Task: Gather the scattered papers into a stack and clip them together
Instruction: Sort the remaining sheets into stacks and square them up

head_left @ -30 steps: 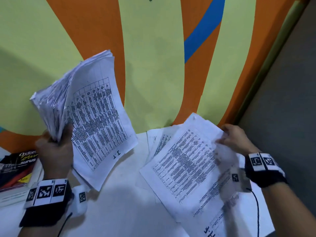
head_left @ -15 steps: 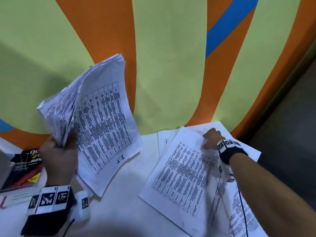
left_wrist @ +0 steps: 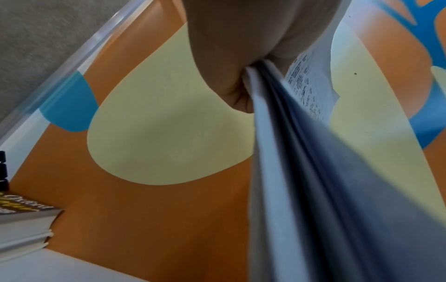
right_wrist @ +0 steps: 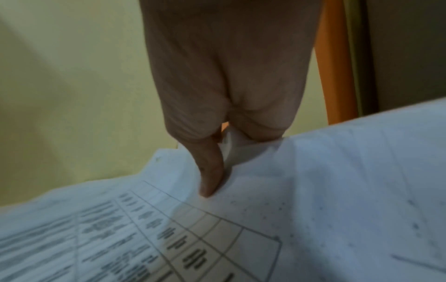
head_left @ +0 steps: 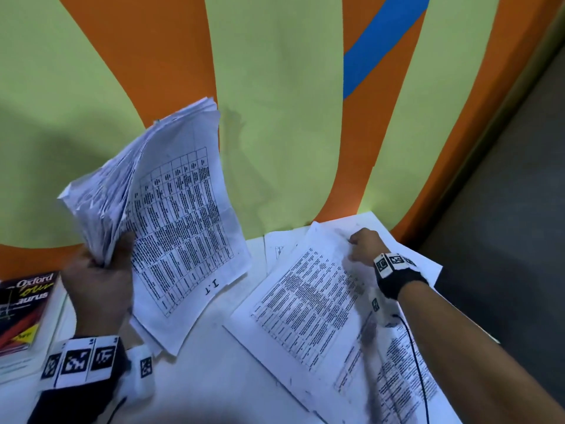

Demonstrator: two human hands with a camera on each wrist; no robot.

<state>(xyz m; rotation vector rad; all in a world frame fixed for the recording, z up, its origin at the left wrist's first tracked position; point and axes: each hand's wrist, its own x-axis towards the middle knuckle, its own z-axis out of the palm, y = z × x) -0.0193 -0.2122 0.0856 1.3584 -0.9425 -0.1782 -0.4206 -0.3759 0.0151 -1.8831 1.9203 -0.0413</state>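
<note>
My left hand (head_left: pixel 97 280) grips a thick stack of printed papers (head_left: pixel 177 221) by its lower left corner and holds it upright above the white table (head_left: pixel 214 377). In the left wrist view the thumb and fingers (left_wrist: pixel 231 80) squeeze the fanned stack (left_wrist: pixel 313 190). At the right a loose printed sheet (head_left: pixel 305 310) lies on top of other sheets (head_left: pixel 406 387). My right hand (head_left: pixel 363 246) is at that sheet's far edge. In the right wrist view its thumb (right_wrist: pixel 210 171) lies on the top sheet (right_wrist: pixel 169 238), whose edge is raised, and its fingers curl behind that edge.
A dark Oxford thesaurus (head_left: pixel 24 304) lies on other books at the table's left edge. An orange, yellow-green and blue wall (head_left: pixel 275 117) rises right behind the table. One more sheet (head_left: pixel 281 249) pokes out near the wall. Grey floor (head_left: pixel 504 209) shows to the right.
My right hand has moved from the sheet's right side to its far edge near the wall, and the sheet has settled lower. The left hand still holds the stack upright.
</note>
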